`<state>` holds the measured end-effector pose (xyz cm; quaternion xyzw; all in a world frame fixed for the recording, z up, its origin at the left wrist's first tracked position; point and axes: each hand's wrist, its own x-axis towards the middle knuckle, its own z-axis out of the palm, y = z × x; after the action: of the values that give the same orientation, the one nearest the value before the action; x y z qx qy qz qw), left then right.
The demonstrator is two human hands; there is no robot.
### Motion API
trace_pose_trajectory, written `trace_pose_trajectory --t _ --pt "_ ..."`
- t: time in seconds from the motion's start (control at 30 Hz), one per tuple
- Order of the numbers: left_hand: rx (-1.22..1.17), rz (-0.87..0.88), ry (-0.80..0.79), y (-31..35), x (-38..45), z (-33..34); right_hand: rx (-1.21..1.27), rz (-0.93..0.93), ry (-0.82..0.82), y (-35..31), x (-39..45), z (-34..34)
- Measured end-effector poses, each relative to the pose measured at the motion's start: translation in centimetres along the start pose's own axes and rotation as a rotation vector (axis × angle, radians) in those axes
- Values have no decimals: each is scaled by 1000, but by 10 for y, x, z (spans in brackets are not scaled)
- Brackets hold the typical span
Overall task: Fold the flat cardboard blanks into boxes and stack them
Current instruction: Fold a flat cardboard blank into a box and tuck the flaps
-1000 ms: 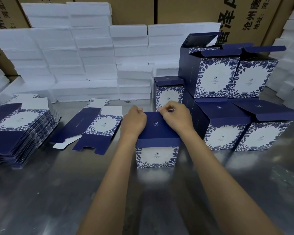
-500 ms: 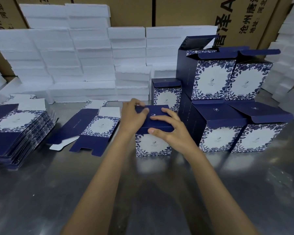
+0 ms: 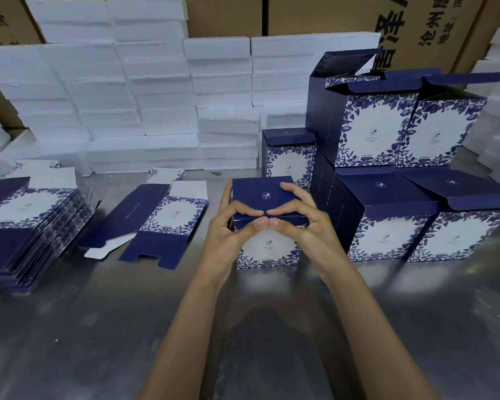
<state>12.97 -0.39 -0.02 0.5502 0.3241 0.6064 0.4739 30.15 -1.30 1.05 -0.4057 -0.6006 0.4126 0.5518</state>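
A blue-and-white floral box (image 3: 267, 252) stands upright on the metal table (image 3: 98, 327) at the centre, its dark blue lid flap (image 3: 260, 194) folded down on top. My left hand (image 3: 228, 229) and my right hand (image 3: 303, 223) both grip the lid's front edge, thumbs meeting at the front, fingers curled over the top. A pile of flat blanks (image 3: 26, 223) lies at the left. One loose blank (image 3: 156, 217) lies spread between the pile and the box. Folded boxes (image 3: 387, 226) are stacked in two layers at the right, their lids ajar.
A small closed box (image 3: 289, 157) stands behind the one I hold. White foam slabs (image 3: 145, 105) are piled along the back and at the right edge. Brown cartons (image 3: 433, 24) rise behind them.
Both hands have come from the lid's back edge to its front edge, and the lid lies flatter on the box. The camera has dipped slightly.
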Motion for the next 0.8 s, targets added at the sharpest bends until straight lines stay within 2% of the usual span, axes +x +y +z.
trace_pose_trajectory --t 0.27,0.37,0.63,0.8 --pt "51 27 -35 0 0 -6 26 -15 -3 9 -3 -8" --pt "19 37 -30 -1 -2 -4 38 -55 35 13 -6 -4" --pt "-94 -39 -37 2 -2 -13 92 3 12 7 -10 -5" --pt "-74 -69 -13 6 -3 -13 3 -8 128 -5 -13 4"
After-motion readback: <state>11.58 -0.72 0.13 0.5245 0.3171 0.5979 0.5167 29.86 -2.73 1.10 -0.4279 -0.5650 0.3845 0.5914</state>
